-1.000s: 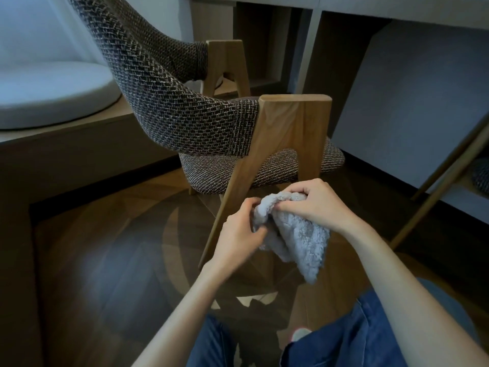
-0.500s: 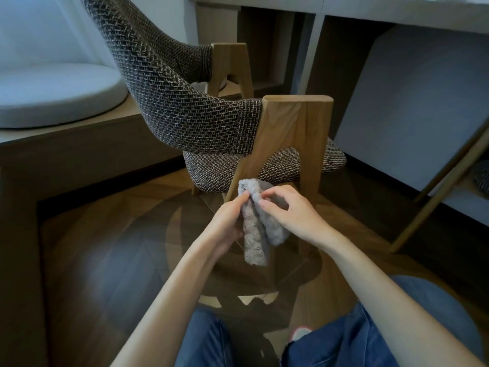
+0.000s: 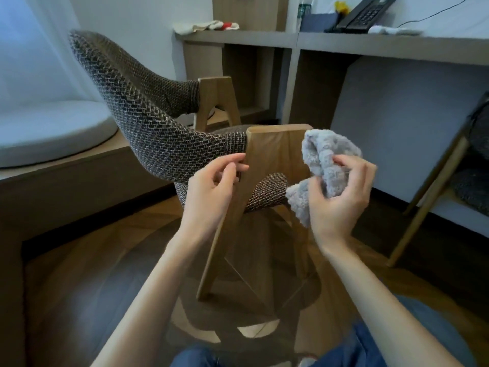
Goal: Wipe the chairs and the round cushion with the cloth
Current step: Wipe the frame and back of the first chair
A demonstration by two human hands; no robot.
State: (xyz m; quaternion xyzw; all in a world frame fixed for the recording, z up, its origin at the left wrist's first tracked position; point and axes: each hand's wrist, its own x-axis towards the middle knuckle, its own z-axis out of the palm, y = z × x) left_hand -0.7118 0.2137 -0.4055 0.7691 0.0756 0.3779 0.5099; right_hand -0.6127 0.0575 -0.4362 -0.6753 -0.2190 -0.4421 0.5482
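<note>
The hands have been drawn apart: the cloth (image 3: 325,160) is now bunched in the right hand (image 3: 341,200) alone, beside the wooden leg of the chair (image 3: 158,133). The left hand (image 3: 209,192) is curled at that leg's edge, but whether it is gripped cannot be told. Beyond, the round cushion (image 3: 47,128) and a second chair (image 3: 473,165) are cut off.

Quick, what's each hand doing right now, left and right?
Left hand: fingers curled against the chair's wooden leg; cannot tell if it grips it.
Right hand: closed around the grey cloth.
</note>
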